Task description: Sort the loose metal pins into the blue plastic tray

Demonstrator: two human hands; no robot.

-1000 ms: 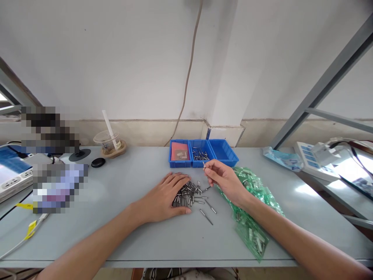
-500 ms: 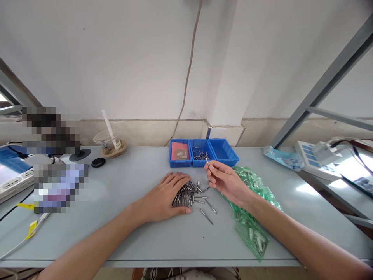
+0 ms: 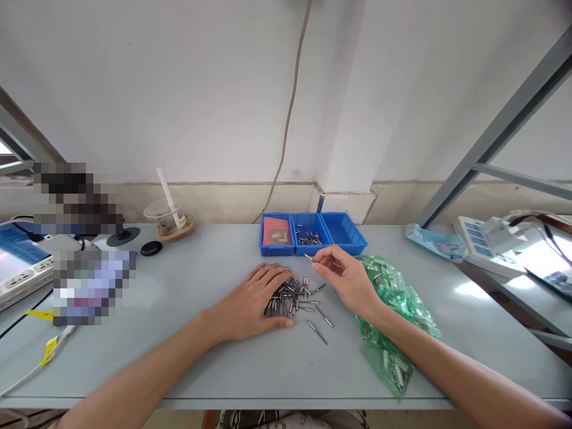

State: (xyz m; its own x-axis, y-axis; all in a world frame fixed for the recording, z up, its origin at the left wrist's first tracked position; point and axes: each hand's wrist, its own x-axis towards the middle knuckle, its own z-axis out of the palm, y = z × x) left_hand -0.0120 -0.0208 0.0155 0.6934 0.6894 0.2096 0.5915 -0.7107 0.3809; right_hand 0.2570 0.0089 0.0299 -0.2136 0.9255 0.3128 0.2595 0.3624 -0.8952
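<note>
Right hand (image 3: 346,280), fingertips pinched nearly tog., holds one thin silver metal pin (image 3: 308,257) just above the grey flat-topped bench (image 3: 201,372), on the near side of the bins; pin tip points L, slightly up.

Left hand (image 3: 257,304) lies palm-down, fingers extended, thumb spread twd the front edge, curved round the L side of a heap of dark-and-silver metal pins (image 3: 288,298); how much of the heap sits under the palm, can't tell. A few loose ones lie R of it, one slim silver pin (image 3: 317,332) nearest the front edge.

Nr the back edge, three blue plastic bins stand side by side: L bin (image 3: 276,251) w/ a flat red sheet (image 3: 270,225), mid bin (image 3: 307,250) w/ more pins, then R bin (image 3: 342,229). Crinkled see-thru green plastic bags (image 3: 402,292) run from nr R bin twd the front edge, partly under the R forearm. Back L: clear plastic cup (image 3: 159,221) w/ white straw (image 3: 165,189).
</note>
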